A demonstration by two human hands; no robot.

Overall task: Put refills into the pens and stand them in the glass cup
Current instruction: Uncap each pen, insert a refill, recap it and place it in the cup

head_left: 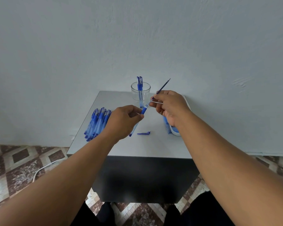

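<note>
Pen (138, 121) in left hand (123, 121)

Soft, even daylight; wide-angle edge distortion.

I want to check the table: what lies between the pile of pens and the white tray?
In the head view, a loose pen cap lies on the table between the pile of pens and the white tray.
</note>
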